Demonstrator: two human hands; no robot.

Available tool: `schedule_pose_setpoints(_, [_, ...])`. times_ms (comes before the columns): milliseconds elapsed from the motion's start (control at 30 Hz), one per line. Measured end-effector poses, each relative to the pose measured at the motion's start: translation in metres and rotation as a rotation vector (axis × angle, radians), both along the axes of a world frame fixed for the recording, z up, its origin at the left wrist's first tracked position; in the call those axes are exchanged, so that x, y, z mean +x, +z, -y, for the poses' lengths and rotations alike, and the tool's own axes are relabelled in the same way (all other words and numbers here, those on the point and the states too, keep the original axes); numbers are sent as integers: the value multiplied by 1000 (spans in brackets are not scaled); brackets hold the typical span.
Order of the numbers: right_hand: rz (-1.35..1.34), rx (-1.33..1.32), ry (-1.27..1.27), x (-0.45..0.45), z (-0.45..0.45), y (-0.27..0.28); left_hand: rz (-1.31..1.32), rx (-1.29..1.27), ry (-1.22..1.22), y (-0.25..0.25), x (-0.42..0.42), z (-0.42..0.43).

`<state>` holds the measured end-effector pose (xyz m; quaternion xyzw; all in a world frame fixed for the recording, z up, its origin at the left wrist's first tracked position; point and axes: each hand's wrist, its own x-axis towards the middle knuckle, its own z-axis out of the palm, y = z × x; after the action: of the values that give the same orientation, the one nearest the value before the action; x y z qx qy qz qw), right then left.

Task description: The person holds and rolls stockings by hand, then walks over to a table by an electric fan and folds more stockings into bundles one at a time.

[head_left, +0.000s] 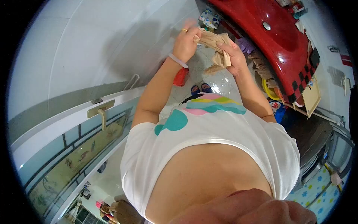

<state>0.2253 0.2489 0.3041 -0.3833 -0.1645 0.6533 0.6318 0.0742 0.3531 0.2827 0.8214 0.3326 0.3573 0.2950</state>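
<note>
A crumpled beige cloth [213,39] is stretched between my two hands in front of my body, and part of it hangs down below. At its left end, my left hand [185,41] is closed around the fabric; its fingertips are blurred. A ring and a pale bracelet [178,61] are on that hand and wrist. My right hand [234,56] grips the other end, with the thumb on top of the folds. The fabric is thin and bunched, and what kind of item it is cannot be made out.
A glossy red washbasin [276,33] is at the right, with a yellow basin [269,89] below it. Ahead stands a red object [181,77] by the wall. Blue slippers [200,89] lie on the wet-looking floor. A door with a handle [101,112] is at the left.
</note>
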Motion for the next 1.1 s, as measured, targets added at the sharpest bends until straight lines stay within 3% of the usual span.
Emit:
schedule_pose_setpoints(33, [6,0,4,1,0,1,3,-232,-55,0,-1,1])
schedule_pose_setpoints(133, [15,1,1,1,-3,-3,14,-352,-128,13,-5,7])
schedule_pose_setpoints(233, [26,-3,0,2,-4,-1,261,-557,-295,2,-9,1])
schedule_pose_setpoints(433, [30,-24,-18,8,-5,-6,509,-956,-567,7,-16,-8])
schedule_pose_setpoints(533, [61,-33,8,6,-3,-2,129,-494,-297,29,-14,6])
schedule_pose_setpoints(633, [94,-42,18,1,-3,1,420,-801,-306,21,-7,3])
schedule_pose_setpoints(733, [174,-4,71,-3,-2,0,578,-775,-135,24,-5,2])
schedule_pose_setpoints(833, [254,-35,32,-16,-3,5,577,-793,-50,24,-3,-2])
schedule_pose_setpoints(933, [238,-65,68,-19,-6,4,1061,-1161,-31,22,3,-3])
schedule_pose_setpoints(1033, [253,-69,29,-26,-10,5,1258,-1264,64,17,7,1])
schedule_pose_setpoints(1100, [252,-59,5,-30,-12,7,946,-830,209,14,11,8])
